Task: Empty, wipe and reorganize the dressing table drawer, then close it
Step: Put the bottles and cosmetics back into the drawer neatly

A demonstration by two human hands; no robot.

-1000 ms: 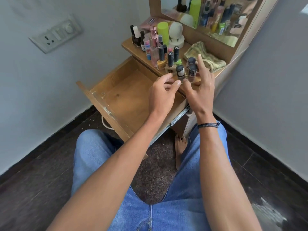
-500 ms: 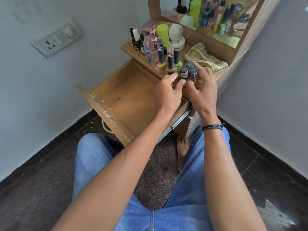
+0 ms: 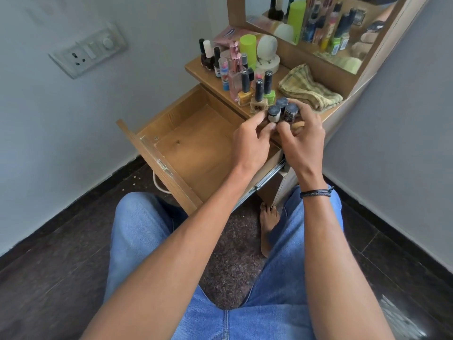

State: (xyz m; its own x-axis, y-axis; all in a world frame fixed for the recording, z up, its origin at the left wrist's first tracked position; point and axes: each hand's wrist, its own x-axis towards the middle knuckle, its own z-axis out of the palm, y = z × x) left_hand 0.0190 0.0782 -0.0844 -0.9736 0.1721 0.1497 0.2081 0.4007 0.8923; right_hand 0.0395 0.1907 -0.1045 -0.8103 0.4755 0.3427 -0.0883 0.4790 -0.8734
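The wooden drawer (image 3: 191, 153) stands pulled out, with only its bare bottom showing. On the tabletop's front edge stand three small dark-capped jars (image 3: 282, 111). My right hand (image 3: 301, 138) curls round the right-hand jars from behind and beside. My left hand (image 3: 252, 141) pinches the base of the left jar with thumb and fingers. Just behind the jars stand nail polish bottles (image 3: 257, 94) with black caps.
A folded yellow-green cloth (image 3: 308, 89) lies on the tabletop at the right. More bottles, a green cylinder and a white tub crowd the back left, below a mirror (image 3: 326, 28). A wall socket (image 3: 88, 52) is on the left. My knees and a bare foot are below the drawer.
Both hands came forward from above the drawer's edge and closed round the small jars, gathering them together at the tabletop's front.
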